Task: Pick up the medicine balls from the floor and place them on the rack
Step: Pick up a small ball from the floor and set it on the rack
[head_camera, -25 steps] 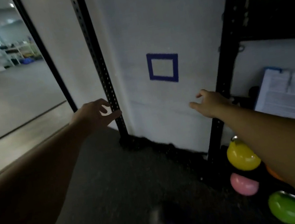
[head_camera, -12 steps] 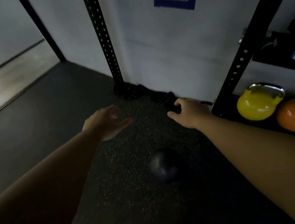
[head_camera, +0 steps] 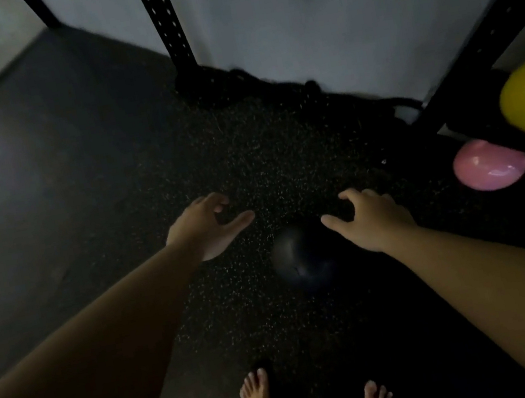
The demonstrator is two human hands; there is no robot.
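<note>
Both hands open & empty: left hand [head_camera: 205, 231], right hand [head_camera: 370, 219] above dark round rubbery medicine ball [head_camera: 302, 258] on speckled black floor [head_camera: 266, 170]; prob heavy, cup opposite sides w/ both palms

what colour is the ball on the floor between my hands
The medicine ball is black or very dark grey, plain as far as the dim head view shows.
</note>
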